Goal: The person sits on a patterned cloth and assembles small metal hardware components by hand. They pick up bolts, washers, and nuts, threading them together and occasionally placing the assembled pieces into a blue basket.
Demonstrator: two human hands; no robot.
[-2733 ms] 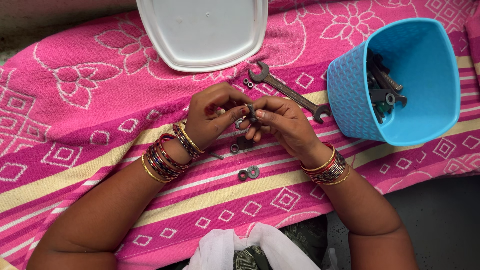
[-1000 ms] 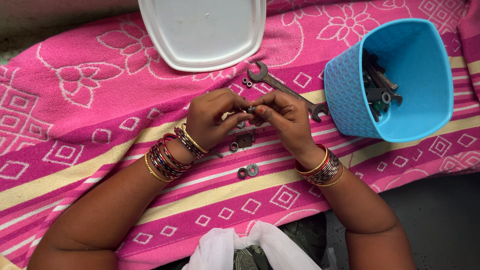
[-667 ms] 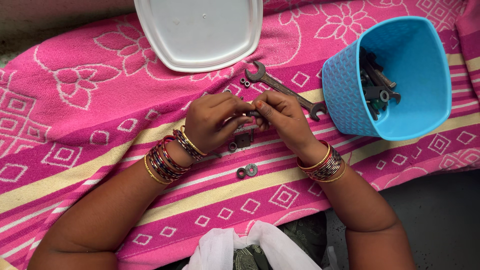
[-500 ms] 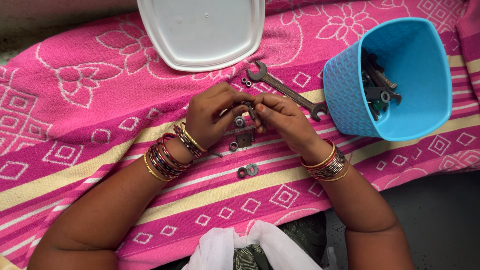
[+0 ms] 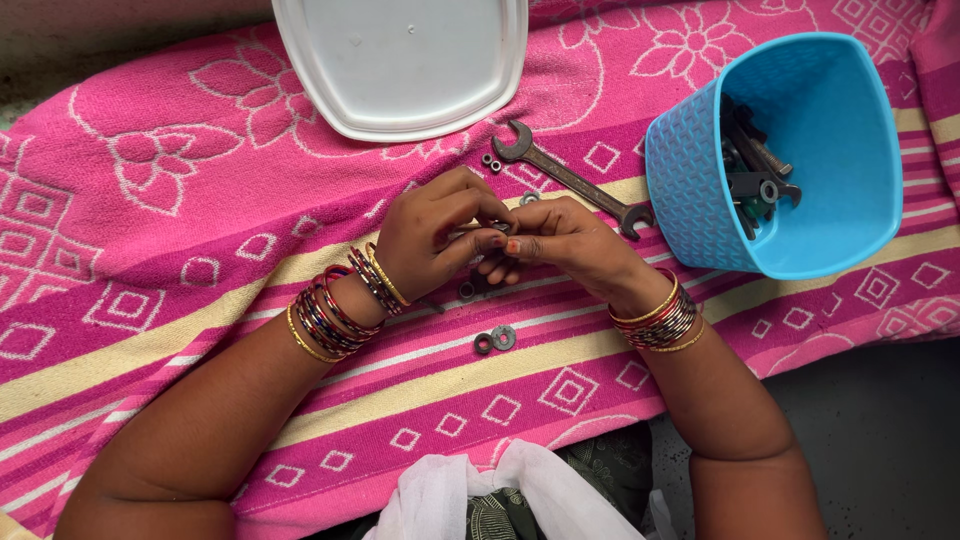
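A small dark metal bolt (image 5: 497, 228), mostly hidden, sits pinched between the fingertips of both hands. It is held just above the two loose washers (image 5: 495, 341), below the spanner (image 5: 575, 180).

spanner (image 5: 573, 180): 1 | blue basket (image 5: 700, 190): 1 | white tray (image 5: 400, 60): 1 | hands: 2

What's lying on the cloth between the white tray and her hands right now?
In the head view, a double-ended spanner and two small dark nuts lie on the pink cloth between the white tray and the left hand.
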